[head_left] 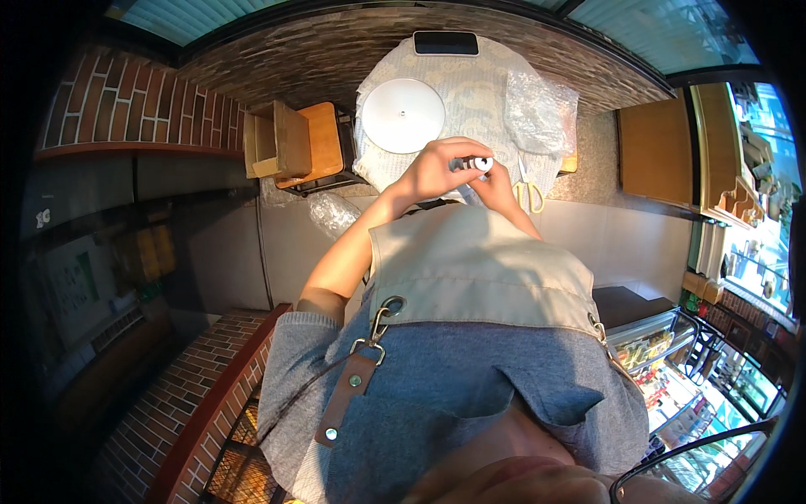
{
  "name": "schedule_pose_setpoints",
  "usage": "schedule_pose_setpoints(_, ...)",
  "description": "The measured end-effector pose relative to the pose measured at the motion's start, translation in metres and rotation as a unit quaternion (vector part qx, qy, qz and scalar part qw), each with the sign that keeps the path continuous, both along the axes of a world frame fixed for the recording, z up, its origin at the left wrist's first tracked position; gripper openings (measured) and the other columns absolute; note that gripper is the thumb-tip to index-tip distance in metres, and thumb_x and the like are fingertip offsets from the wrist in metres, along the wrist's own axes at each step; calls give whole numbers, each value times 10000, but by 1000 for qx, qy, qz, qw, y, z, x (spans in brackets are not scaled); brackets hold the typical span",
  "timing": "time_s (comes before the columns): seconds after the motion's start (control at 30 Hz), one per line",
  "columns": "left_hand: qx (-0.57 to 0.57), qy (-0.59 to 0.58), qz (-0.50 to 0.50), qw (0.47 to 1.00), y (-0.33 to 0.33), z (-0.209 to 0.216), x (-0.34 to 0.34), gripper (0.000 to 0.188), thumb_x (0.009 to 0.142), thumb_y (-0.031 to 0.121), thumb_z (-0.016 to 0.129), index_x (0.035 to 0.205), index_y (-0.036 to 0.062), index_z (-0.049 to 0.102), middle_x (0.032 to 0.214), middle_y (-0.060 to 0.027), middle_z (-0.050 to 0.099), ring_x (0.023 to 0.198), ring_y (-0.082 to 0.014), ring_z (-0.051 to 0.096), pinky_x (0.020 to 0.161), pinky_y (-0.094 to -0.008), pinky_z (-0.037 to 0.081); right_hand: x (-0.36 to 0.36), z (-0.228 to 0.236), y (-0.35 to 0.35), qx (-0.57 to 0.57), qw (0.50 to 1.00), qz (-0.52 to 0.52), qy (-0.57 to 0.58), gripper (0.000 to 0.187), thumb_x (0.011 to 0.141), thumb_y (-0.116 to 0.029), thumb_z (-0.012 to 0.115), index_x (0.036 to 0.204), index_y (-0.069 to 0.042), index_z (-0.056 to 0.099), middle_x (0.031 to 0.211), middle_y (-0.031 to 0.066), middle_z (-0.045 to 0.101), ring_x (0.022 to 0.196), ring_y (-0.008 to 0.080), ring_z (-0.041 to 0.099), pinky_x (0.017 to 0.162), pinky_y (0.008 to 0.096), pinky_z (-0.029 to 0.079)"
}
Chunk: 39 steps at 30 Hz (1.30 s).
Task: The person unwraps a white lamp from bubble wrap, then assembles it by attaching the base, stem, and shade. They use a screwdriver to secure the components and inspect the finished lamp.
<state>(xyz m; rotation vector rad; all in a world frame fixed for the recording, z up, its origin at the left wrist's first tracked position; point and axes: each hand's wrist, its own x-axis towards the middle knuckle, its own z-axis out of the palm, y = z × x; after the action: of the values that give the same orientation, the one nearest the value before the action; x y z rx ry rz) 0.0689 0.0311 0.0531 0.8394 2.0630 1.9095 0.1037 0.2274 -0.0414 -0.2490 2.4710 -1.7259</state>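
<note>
In front of my chest my left hand (430, 173) is closed, its fingers curled round a small white cylindrical piece (484, 164) with a dark hole in its end. Close beside it, lower and to the right, my right hand (497, 188) is closed against the same piece; its fingertips are partly hidden behind it. The piece's far part is covered by my fingers. Beyond my left hand a round white disc (403, 126) with a small centre fitting lies on the table. Scissors (530, 195) with pale yellow handles lie just right of my right hand.
The round table (478, 76) has a patterned cloth. A dark-screened phone (446, 43) lies at its far edge, and crumpled clear plastic wrap (540, 113) at its right. An open cardboard box (281, 139) rests on a wooden chair (321, 139) at left. More clear plastic (333, 215) lies below.
</note>
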Motion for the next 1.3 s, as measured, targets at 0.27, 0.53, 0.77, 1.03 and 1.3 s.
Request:
schedule_pose_setpoints(0.27,-2,17,14,1000,-1,-1,0,297,790,83,714,1079,17,694,1091,-134,686,998,-242,659,860,-326,514,0,12,-4,27,1000,1,8,349,788,-118,726,1113,-35,629,1008,145,690,943,273,675,796,353,515)
schedule_pose_setpoints(0.53,-6,13,-5,1000,-4,-3,-1,312,785,59,715,1094,19,694,1121,-138,681,1062,-253,642,920,-335,494,0,20,-7,43,999,6,26,375,789,-113,717,1142,-32,618,1064,163,678,993,303,666,822,365,516)
schedule_pose_setpoints(0.77,-2,-14,7,1000,-1,-8,-1,312,795,50,711,1104,16,687,1132,-142,673,1059,-245,641,916,-332,497,-2,18,-5,45,999,4,-3,387,792,-117,709,1161,-43,614,1080,151,674,1000,306,658,831,367,513)
schedule_pose_setpoints(1.03,-25,4,-23,999,-2,-15,-2,324,795,58,718,1115,24,680,1142,-130,664,1045,-222,640,898,-320,509,-2,-3,-1,31,999,20,30,406,794,-121,710,1178,-43,605,1112,149,663,1033,300,646,854,362,504)
schedule_pose_setpoints(1.3,-37,-43,-25,998,-2,-24,-1,369,808,74,724,1167,26,652,1188,-119,636,1093,-209,617,943,-331,497,-1,-4,0,10,1000,27,-9,417,802,-125,712,1195,-47,596,1124,145,656,1048,302,633,887,364,491)
